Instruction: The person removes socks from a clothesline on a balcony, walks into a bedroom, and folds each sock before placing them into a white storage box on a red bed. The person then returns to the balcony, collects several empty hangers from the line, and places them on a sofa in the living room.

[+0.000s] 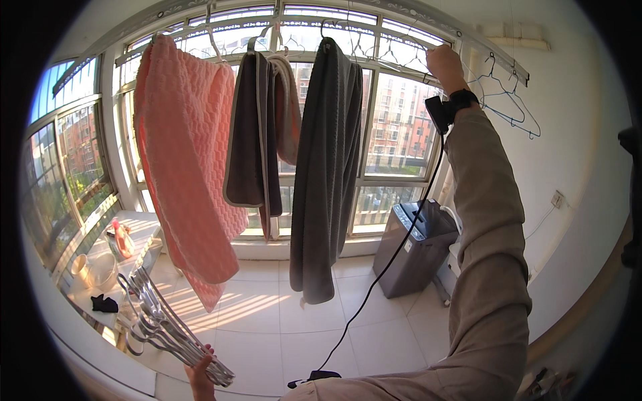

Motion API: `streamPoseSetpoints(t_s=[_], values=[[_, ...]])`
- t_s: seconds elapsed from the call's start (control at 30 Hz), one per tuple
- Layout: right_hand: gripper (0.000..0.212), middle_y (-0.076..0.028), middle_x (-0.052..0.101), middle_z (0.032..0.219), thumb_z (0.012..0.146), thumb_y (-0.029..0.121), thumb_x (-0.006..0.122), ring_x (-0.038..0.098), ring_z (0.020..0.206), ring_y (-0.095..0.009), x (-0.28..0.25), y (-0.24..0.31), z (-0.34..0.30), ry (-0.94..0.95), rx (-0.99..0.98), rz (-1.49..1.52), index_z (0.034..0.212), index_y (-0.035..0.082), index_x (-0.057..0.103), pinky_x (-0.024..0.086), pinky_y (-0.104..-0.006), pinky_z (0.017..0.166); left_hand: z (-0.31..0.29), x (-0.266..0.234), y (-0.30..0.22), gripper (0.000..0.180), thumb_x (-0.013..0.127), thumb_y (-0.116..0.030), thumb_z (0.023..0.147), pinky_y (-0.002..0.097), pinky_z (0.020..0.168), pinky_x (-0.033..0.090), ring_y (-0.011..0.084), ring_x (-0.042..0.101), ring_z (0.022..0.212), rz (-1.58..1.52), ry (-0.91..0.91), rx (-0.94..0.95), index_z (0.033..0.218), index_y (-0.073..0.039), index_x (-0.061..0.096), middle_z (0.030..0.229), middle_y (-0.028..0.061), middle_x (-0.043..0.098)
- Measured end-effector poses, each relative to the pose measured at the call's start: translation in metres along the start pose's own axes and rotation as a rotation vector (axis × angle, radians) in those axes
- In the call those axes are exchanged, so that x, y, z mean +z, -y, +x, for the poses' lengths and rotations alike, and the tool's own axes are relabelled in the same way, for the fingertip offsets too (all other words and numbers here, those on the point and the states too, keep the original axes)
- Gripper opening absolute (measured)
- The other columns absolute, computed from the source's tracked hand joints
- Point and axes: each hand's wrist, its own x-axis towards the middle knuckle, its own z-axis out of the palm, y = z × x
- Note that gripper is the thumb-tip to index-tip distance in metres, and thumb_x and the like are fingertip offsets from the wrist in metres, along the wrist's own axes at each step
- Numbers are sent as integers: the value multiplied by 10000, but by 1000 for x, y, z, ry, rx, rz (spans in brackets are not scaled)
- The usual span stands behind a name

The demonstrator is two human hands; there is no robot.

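Observation:
Low on the left, my left hand (199, 374) is closed around a bundle of silver metal clothes hangers (175, 334), their hooks fanned toward the upper left. My right hand (447, 64) is raised to the drying rail (478, 45), its fingers curled around a thin wire clothes hanger, partly hidden by the hand. Other wire hangers (384, 55) hang to its left and blue hangers (511, 110) to its right. Along the rail hang a pink textured blanket (180, 160), a dark grey cloth with pale edging (249, 134) and a long grey towel (324, 174).
A grey washing machine (414, 250) stands below the window at the right. On the left, a white counter (144, 224) bears a red bottle (122, 239), tubs and a black cloth (104, 304). A black cable (374, 284) runs down from a device at my right wrist.

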Motion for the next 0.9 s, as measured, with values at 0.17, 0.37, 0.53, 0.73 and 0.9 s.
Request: streamPoseSetpoints(t_s=[0.17,0.37,0.53,0.73,0.9], values=[[396,-191,783,987,1063,415,610,763,976,-407,-14,-18,-37,-232,1,95,1032,43,743,622,-518,833,-25,10,6,786,851,-105,784,449,994,567,333,693,1139,68,10,58,1464,43,487,1267,225,677],[273,-146,791,933,1031,325,681,772,921,-342,-63,-80,-80,-215,6,86,1009,62,748,615,-451,789,-44,11,14,772,841,-97,788,449,993,569,337,694,1138,64,-56,16,1460,43,489,1265,222,682],[238,-211,765,955,992,291,721,743,953,-411,-50,-137,-73,-320,10,-205,1018,55,705,587,-514,827,-53,16,16,736,835,-85,796,456,990,574,336,701,1124,52,-18,-31,1445,32,509,1241,222,694],[314,-291,753,1066,988,217,692,735,1068,-465,-20,-164,-49,14,78,33,1161,-35,618,612,-518,918,-72,21,22,695,830,-58,800,451,944,600,330,715,1086,56,59,-59,1418,29,524,1226,223,696],[295,-310,750,1121,970,223,681,741,1064,-454,-20,-150,-43,123,164,-32,1107,-35,717,629,-493,900,-98,31,35,687,826,-44,801,449,927,606,332,717,1078,72,6,-63,1414,29,524,1222,226,694]])
